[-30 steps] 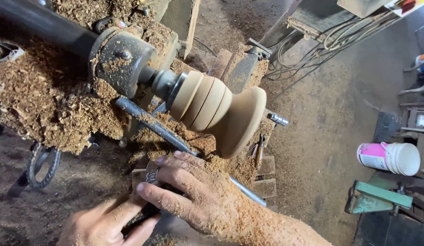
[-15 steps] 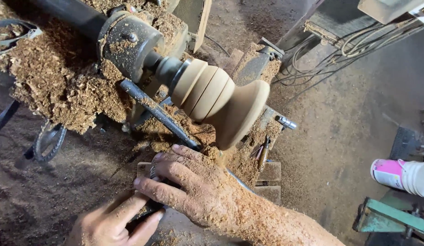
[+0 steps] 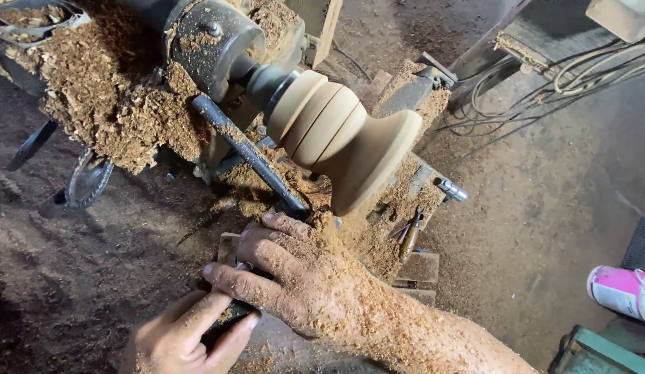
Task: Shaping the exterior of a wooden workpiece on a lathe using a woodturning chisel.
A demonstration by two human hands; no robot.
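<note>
At lower centre I see my right hand, dusted with shavings, lying knuckles-up, fingers curled over a dark tool handle. My left hand pinches it below. The ridged, pale wooden workpiece spins mid-frame on the lathe.

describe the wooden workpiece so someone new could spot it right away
Start at the sawdust-caked lathe across the upper left. The workpiece sticks out from its dark metal chuck toward the right, above the right hand. It is the only clean, smooth pale wood in view: stacked rounded rings narrowing to a neck, then flaring into a wide disc.
</note>
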